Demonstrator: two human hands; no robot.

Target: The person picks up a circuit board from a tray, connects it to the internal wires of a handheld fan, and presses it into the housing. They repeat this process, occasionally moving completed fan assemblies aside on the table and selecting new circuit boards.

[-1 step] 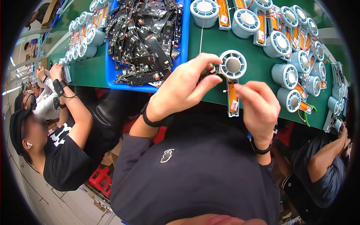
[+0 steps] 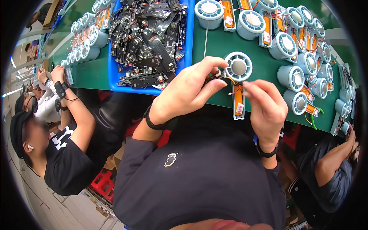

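Note:
My left hand [image 2: 186,88] is closed around a small dark circuit board [image 2: 219,74], most of it hidden by the fingers and thumb. Right beside its fingertips stands a light-blue round fan-like unit [image 2: 238,66] with a grey disc in its middle. From that unit a narrow tray with an orange battery [image 2: 238,101] extends toward me. Thin red and yellow wires [image 2: 232,80] run between the board and the unit, and a small white connector hangs by the battery. My right hand [image 2: 268,103] has thumb and fingers pinched just right of these wires; what they hold is hidden.
A blue bin [image 2: 113,73] heaped with black circuit boards stands at the left. Several similar light-blue units [image 2: 290,76] with batteries and wires crowd the green table [image 2: 218,42] at the right. Co-workers sit on both sides; a red stool [image 2: 102,184] is at lower left.
My right hand has shifted slightly up and to the right, uncovering a bit more of the battery and wires. My left hand stays almost in place.

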